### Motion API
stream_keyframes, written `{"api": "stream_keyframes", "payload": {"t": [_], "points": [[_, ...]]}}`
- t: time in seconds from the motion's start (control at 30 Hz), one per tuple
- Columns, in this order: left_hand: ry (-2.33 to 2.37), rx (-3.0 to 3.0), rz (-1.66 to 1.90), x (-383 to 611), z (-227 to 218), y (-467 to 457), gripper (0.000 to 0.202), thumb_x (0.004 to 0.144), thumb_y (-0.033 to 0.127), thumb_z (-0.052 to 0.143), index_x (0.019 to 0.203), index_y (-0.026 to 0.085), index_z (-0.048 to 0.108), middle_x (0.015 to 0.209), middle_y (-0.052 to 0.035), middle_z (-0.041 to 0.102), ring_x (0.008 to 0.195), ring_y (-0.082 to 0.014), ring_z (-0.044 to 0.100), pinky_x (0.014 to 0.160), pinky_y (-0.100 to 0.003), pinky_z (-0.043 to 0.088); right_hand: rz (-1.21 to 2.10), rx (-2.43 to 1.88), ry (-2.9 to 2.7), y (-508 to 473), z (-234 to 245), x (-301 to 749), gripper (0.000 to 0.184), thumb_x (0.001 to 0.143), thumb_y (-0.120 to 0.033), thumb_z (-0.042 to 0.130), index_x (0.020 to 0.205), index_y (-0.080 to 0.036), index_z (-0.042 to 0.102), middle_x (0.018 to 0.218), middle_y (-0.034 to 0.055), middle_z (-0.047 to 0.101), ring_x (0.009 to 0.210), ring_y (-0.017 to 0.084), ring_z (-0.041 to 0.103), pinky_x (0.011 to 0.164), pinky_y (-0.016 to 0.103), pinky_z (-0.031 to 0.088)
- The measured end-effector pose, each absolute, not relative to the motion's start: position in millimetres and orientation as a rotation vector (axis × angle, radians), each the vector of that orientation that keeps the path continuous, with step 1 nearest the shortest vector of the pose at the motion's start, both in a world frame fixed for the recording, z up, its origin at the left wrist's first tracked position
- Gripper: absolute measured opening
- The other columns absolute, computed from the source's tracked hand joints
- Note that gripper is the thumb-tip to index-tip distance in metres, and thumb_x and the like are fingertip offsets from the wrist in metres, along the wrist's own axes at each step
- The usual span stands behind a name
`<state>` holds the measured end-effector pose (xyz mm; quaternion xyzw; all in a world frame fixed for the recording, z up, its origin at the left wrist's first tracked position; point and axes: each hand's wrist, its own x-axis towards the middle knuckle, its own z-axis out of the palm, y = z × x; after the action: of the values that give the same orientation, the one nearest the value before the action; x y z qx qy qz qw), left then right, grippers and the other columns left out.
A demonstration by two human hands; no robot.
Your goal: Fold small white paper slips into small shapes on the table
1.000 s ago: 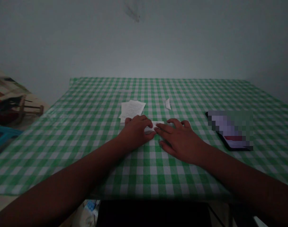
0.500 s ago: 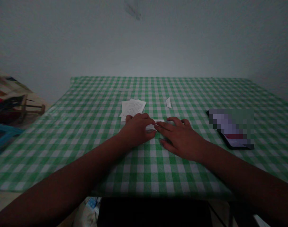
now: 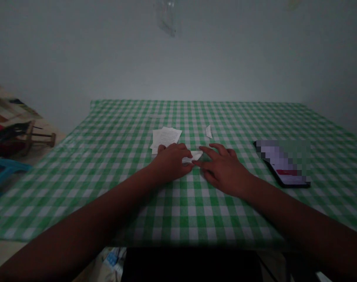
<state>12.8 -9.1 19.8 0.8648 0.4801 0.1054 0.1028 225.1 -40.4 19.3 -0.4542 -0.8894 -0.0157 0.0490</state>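
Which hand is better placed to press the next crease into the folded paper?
Probably the right hand: its fingers lie flat at the free end of the folded paper, while the curled left hand holds the other end.

Table (image 3: pixel 108 176) has a green and white checked cloth over the whole top. Stuff lying on it: a loose stack of printed sheets (image 3: pixel 166 137) around the middle, 1 tiny paper scrap (image 3: pixel 208 131) a bit to the right of that, and a phone (image 3: pixel 282 166) well off to the right, screen up. Just in front of the sheets there's a folded slip (image 3: pixel 194 156) on the cloth, left hand (image 3: pixel 171 162) pinching one end, right hand (image 3: pixel 224 168) resting flat with fingertips at the other end.
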Motion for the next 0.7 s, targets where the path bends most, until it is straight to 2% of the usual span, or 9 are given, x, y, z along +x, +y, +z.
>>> {"api": "stream_keyframes", "payload": {"t": [0.2, 0.3, 0.4, 0.53, 0.6, 0.7], "points": [[1.407, 2.554, 0.296, 14.0, 21.1, -8.1, 0.027, 0.085, 0.042, 0.062, 0.106, 0.026, 0.069, 0.118, -0.0038, 0.065, 0.111, -0.0281, 0.057, 0.090, -0.047, 0.034, -0.161, -1.596, -2.589, -31.4, 20.1, 232.3, 0.035, 0.093, -0.031, 0.051, 0.123, -0.033, 0.068, 0.149, 0.0139, 0.047, 0.134, 0.045, 0.035, 0.088, 0.068, 0.039], [1.390, 2.550, 0.297, 12.0, 20.8, -7.2, 0.026, 0.085, 0.040, 0.062, 0.106, 0.025, 0.069, 0.116, -0.0040, 0.066, 0.111, -0.0273, 0.057, 0.091, -0.048, 0.035, -0.145, -1.610, -2.561, -26.5, 20.1, 236.0, 0.034, 0.092, -0.031, 0.051, 0.120, -0.033, 0.070, 0.147, 0.0128, 0.050, 0.132, 0.045, 0.039, 0.085, 0.065, 0.042], [1.313, 2.547, 0.323, 7.4, 17.6, -5.6, 0.028, 0.087, 0.039, 0.062, 0.110, 0.025, 0.069, 0.117, -0.0048, 0.065, 0.113, -0.0265, 0.056, 0.093, -0.047, 0.036, -0.133, -1.550, -2.501, -23.2, 19.7, 236.2, 0.029, 0.092, -0.029, 0.052, 0.111, -0.026, 0.073, 0.141, 0.0108, 0.055, 0.127, 0.040, 0.043, 0.087, 0.059, 0.043], [1.175, 2.525, 0.375, 5.7, 9.2, -5.8, 0.030, 0.091, 0.027, 0.058, 0.119, 0.023, 0.066, 0.117, -0.0060, 0.062, 0.112, -0.0221, 0.057, 0.091, -0.040, 0.043, 0.024, -1.379, -2.400, -17.8, 15.6, 235.6, 0.025, 0.092, -0.027, 0.053, 0.104, -0.018, 0.073, 0.111, 0.0101, 0.070, 0.104, 0.028, 0.057, 0.088, 0.045, 0.045], [1.167, 2.515, 0.387, 8.5, 6.0, -7.8, 0.030, 0.092, 0.022, 0.055, 0.119, 0.020, 0.067, 0.115, -0.0064, 0.062, 0.108, -0.0202, 0.059, 0.090, -0.037, 0.045, 0.143, -1.301, -2.401, -15.5, 11.3, 234.6, 0.020, 0.091, -0.027, 0.056, 0.097, -0.017, 0.072, 0.095, 0.0081, 0.070, 0.092, 0.023, 0.060, 0.086, 0.039, 0.046], [1.209, 2.515, 0.374, 13.9, 4.8, -11.4, 0.029, 0.092, 0.023, 0.056, 0.119, 0.021, 0.067, 0.114, -0.0064, 0.062, 0.107, -0.0211, 0.060, 0.090, -0.040, 0.045, 0.236, -1.250, -2.449, -14.7, 4.9, 231.0, 0.014, 0.088, -0.027, 0.062, 0.089, -0.017, 0.071, 0.086, 0.0057, 0.068, 0.086, 0.021, 0.060, 0.083, 0.036, 0.046]]}}
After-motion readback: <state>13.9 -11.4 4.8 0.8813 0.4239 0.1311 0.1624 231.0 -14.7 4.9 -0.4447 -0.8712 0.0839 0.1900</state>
